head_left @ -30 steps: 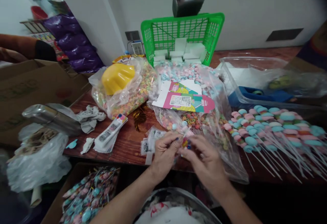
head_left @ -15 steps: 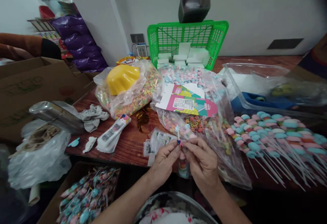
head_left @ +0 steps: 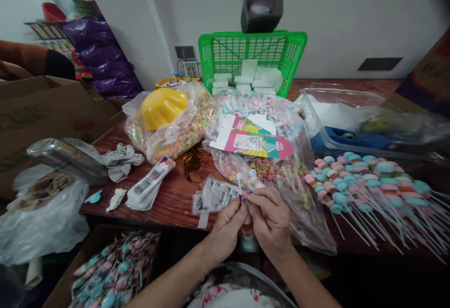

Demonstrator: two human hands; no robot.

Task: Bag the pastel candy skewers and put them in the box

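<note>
Both my hands meet at the table's front edge around a wrapped candy skewer [head_left: 249,242], its candy end hanging below my fingers. A thin white stick [head_left: 239,186] with a pale round tip rises above them. My left hand [head_left: 225,228] is closed, pinching the skewer's neck. From the other side my right hand [head_left: 272,216] pinches at the same spot, where a small blue and red piece [head_left: 242,198] shows; its kind is unclear. Clear printed packets [head_left: 216,195] lie just behind my left hand. Pink and green printed cards [head_left: 251,141] rest on the candy bag beyond.
Unwrapped candy skewers [head_left: 369,181] are heaped at right beside a clear plastic tub [head_left: 316,116]. A cardboard box of wrapped skewers [head_left: 116,270] stands below left. Label cards [head_left: 149,184], a yellow bowl [head_left: 163,108], candy bags [head_left: 183,139] and a green basket [head_left: 253,41] occupy the table.
The view has shifted slightly, so the surroundings sit further left. My hands stay together on the candy skewer; my right fingers have shifted a little at its neck.
</note>
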